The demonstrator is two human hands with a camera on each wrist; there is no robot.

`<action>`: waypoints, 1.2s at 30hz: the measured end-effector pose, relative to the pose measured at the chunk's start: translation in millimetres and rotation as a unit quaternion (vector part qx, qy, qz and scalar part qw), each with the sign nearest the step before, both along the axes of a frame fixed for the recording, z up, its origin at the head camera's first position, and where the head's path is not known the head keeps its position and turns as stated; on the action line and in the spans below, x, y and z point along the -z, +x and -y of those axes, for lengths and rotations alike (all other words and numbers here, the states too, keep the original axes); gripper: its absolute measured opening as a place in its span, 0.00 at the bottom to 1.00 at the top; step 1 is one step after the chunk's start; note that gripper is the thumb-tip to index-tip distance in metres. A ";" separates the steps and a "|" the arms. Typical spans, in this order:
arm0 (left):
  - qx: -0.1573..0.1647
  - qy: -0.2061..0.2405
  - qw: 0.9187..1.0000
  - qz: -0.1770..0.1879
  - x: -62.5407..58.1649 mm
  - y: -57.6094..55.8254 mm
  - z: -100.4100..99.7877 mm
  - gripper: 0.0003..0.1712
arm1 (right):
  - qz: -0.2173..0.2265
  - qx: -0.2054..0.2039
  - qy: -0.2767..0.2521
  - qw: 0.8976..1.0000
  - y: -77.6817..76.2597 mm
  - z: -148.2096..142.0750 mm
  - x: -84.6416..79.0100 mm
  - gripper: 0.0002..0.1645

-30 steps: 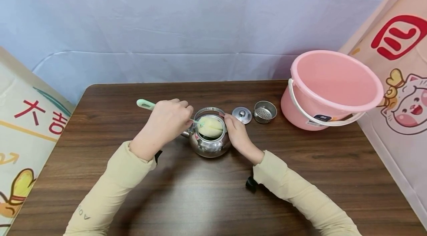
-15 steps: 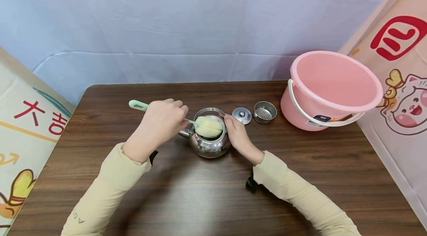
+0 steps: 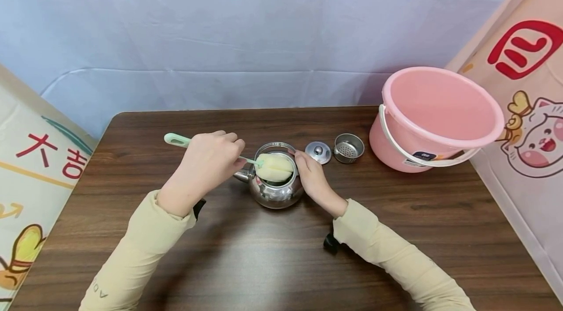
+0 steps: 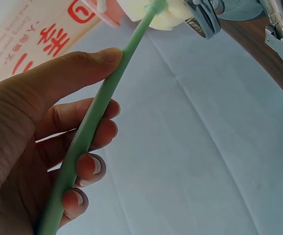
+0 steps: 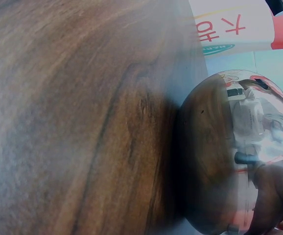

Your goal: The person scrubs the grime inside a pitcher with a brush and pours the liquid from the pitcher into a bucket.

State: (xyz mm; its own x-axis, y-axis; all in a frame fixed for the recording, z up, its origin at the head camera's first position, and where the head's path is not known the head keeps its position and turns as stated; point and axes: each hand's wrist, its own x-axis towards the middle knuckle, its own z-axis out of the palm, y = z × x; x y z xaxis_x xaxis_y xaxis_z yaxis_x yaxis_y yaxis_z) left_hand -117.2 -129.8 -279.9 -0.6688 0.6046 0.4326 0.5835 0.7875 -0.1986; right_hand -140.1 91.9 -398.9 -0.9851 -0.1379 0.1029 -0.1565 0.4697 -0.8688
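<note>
My left hand (image 3: 211,157) grips the pale green handle (image 4: 90,122) of a sponge brush, thumb on one side and fingers curled on the other. The brush's pale yellow sponge head (image 3: 273,168) sits in the mouth of a shiny steel teapot (image 3: 276,197), tilted, with part of it above the rim. The teapot stands upright, spout (image 3: 243,175) to the left. My right hand (image 3: 314,176) holds its right side near the rim; some fingers are hidden behind it. In the right wrist view the teapot's rounded body (image 5: 239,156) fills the right side.
Right of the teapot lie its steel lid (image 3: 318,152) and a perforated strainer cup (image 3: 349,148). A pink bucket (image 3: 413,147) with a white handle stands at the back right of the wooden table (image 3: 272,272). A pale cloth (image 3: 220,47) hangs behind.
My left hand has moved left, drawing the brush with it, and the sponge head has shifted slightly left in the teapot mouth. The right hand and teapot stay in place.
</note>
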 end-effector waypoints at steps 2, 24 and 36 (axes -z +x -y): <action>0.000 0.003 1.000 -0.001 0.3 0.5 0.9 0.18 | 0.001 0.001 -0.001 1.000 0.2 0.4 -0.1 0.25; -0.028 0.117 0.990 -0.068 13.8 2.3 20.5 0.16 | -0.001 0.006 0.015 1.000 2.3 -0.9 -1.4 0.26; -0.111 0.206 0.971 -0.045 26.7 2.2 25.5 0.13 | -0.002 0.012 0.018 1.000 1.4 0.9 -1.7 0.26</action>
